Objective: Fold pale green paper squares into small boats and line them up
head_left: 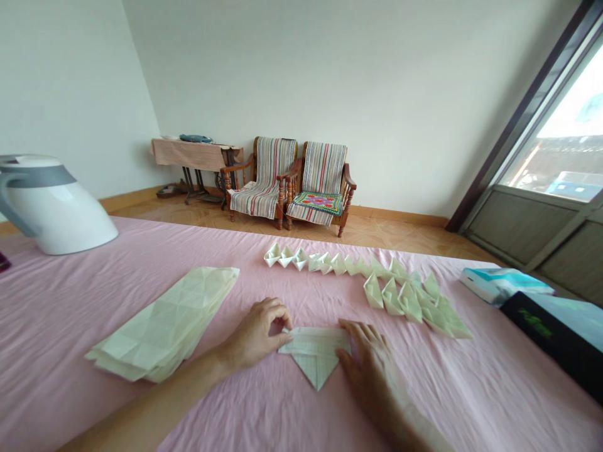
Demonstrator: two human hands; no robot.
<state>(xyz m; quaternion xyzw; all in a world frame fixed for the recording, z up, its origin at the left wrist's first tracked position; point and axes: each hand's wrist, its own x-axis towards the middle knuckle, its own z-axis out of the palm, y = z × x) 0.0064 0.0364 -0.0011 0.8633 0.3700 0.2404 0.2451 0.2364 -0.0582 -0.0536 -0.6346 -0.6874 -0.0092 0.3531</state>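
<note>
On the pink cloth lies a folded sheet of pale, grid-lined paper (316, 356), its long edge away from me and its point toward me. My left hand (258, 331) pinches the paper's left corner between thumb and fingers. At the right corner, my right hand (370, 361) rests with fingers stretched out over the edge and thumb apart. A stack of creased pale paper sheets (169, 323) lies left of my left forearm. Beyond my hands stand rows of folded paper pieces (348, 267), several of them in a nearer row at the right.
A white and grey jug (70, 213) stands at the table's left. Toward the right lie a tissue pack (504, 284) and a black box (541, 333). Past the pink-covered table (198, 248) are two wooden chairs (264, 176) and a cloth-draped sewing table (188, 154).
</note>
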